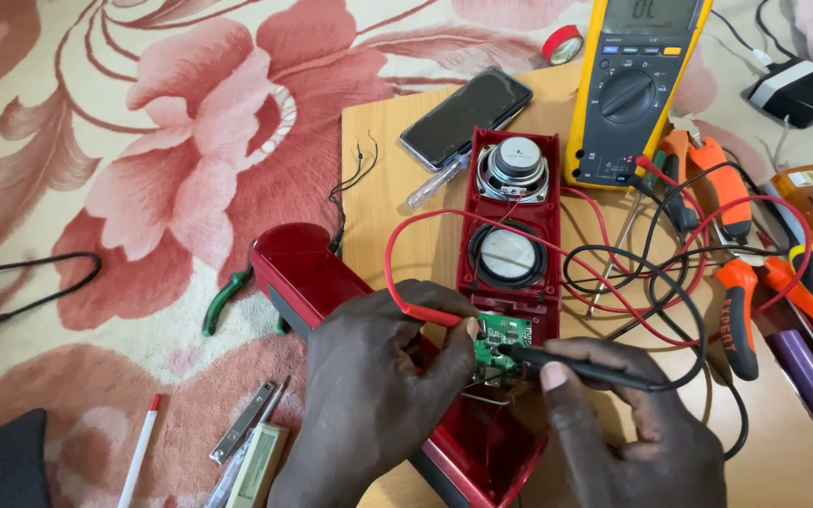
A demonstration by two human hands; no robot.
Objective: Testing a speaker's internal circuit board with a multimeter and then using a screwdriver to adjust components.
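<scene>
I see my left hand [369, 376] pinching the red probe [425, 313] and my right hand [628, 423] pinching the black probe [576, 367], both closed tight around the thin shafts, with the 2 tips resting on the small green circuit board [501, 339]. That board sits inside the lower end of the open red speaker case [510, 235], which lies on the wooden board [397, 141] over a flowered cloth. I judge the circuit board light, stiff and fragile, with tiny parts that a slipping tip could short, so I would hold only the case walls or the board's edges. The probes look light and a little slick, best held low on the shaft, and their springy leads [632, 282] may tug them sideways. The 2 round speakers [512, 169] have soft cones I would not press. The yellow meter [634, 85] is cut off at the top, so I see only part of its screen. My hands hide the near end of the case and most of the board, and I cannot tell which points the tips touch. The tools at the right edge are tangled under wires and partly cut off.
</scene>
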